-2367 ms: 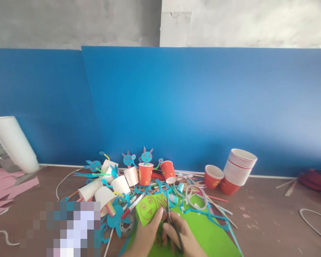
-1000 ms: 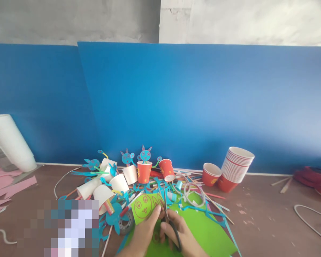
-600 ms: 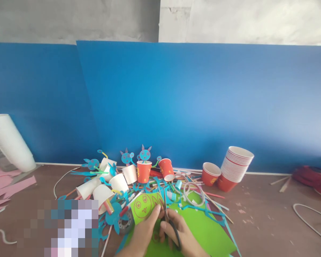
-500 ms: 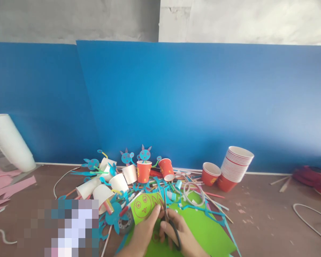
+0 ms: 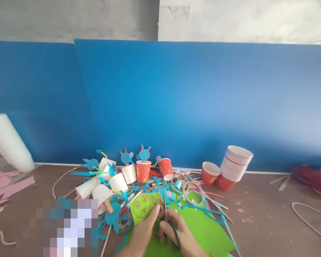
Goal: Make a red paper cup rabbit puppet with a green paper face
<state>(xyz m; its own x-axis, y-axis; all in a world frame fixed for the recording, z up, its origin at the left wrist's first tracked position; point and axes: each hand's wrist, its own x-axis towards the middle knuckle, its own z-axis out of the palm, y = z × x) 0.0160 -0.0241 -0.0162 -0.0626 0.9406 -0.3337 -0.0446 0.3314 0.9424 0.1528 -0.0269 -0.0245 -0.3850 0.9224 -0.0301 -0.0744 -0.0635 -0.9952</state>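
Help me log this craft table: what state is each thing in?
Small green paper: drawn on, held
Scissors: held, blade gap unclear
Left hand: closed on that paper
Right hand: closed on the scissors
Middle red cup: upright
Red cup right of it: tipped over
Cup stack: nested, mouths up
Red cup by the stack: mouth up
Heaped white cups: tilted or lying
Pink paper: cut up
Tape roll: partly covered

The left hand point(image 5: 146, 226) pinches, thumb uppermost, pointing forward. Just beside it, the right hand point(image 5: 184, 230) curls inward.

Grn paper point(image 5: 149, 207) has red line drawings point(image 5: 142, 206) & scissors point(image 5: 173, 226) are blk-handled.
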